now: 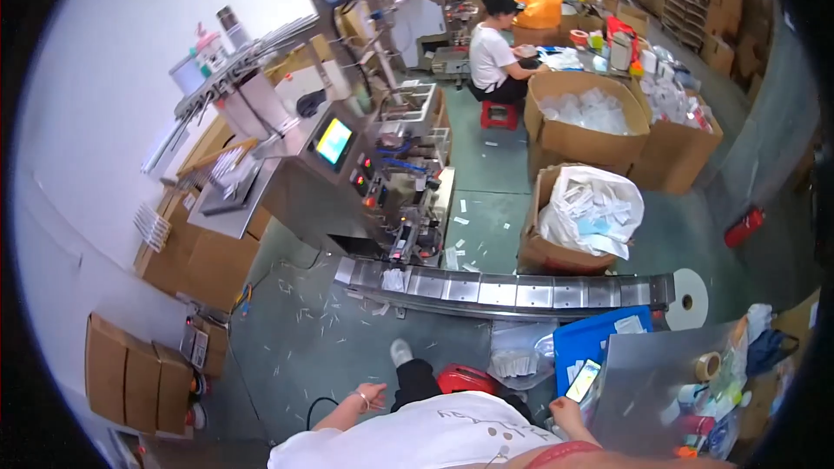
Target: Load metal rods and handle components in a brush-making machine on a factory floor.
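Person wearing white short-sleeved T-shirt (pixel 434 439), filling lower centre of frame; thin dark line drawing and small dots showing across its front. Dark trousers (pixel 415 382) showing above shirt, ending in white shoe (pixel 400 352). Thin bracelet sitting on wrist of left hand (pixel 372 397), lower centre-left. Forearms bare. Right hand (pixel 566 412) showing bare at lower right-centre. Strip of red fabric (pixel 569 454) edging bottom of frame.

Packing machine (pixel 373 165) w/ conveyor (pixel 504 291), cardboard boxes (pixel 582 126), seated co-worker (pixel 495 52).
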Motion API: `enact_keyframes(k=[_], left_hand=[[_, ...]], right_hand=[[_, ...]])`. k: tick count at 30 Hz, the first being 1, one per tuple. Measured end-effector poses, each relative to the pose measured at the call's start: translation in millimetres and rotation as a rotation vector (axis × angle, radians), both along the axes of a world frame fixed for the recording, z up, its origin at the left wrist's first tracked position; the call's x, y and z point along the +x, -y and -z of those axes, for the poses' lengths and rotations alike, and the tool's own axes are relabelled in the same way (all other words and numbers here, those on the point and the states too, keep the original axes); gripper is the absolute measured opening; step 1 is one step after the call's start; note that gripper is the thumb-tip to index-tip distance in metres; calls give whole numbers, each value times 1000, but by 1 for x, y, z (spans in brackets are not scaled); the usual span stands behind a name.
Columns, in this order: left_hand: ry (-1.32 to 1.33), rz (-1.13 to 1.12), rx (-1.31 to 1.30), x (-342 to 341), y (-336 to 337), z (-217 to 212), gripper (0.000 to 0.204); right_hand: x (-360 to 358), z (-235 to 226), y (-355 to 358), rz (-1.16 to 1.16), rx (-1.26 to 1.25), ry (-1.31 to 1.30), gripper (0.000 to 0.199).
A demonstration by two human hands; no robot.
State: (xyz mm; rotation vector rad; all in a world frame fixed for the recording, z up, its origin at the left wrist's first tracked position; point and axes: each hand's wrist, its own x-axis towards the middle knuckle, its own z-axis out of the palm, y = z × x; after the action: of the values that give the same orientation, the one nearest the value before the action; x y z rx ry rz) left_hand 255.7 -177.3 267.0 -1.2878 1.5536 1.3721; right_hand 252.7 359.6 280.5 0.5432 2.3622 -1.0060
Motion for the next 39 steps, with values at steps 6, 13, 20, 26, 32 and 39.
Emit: enact_keyframes(k=[6, 13, 20, 26, 32, 39], left_hand=[[-176, -286, 85, 58, 84, 35, 37], [-199, -883, 44, 78, 243, 74, 34], [-859, -1138, 122, -88, 259, -43, 31], [-455, -1097, -246, 48, 372, -9, 23], [-376, -770, -267, 58, 449, -18, 21], [-602, -340, -203, -78, 560, -51, 24]], right_hand=[[-82, -24, 183, -419, -58, -40, 21], [-171, -111, 455, -967, -306, -245, 11], [-205, -126, 604, -1168, -357, -332, 14], [-210, -200, 662, -1190, -352, -492, 13], [-277, -239, 765, -1066, -406, -1254, 17], [-348, -257, 887, -548, 19, -1420, 36]])
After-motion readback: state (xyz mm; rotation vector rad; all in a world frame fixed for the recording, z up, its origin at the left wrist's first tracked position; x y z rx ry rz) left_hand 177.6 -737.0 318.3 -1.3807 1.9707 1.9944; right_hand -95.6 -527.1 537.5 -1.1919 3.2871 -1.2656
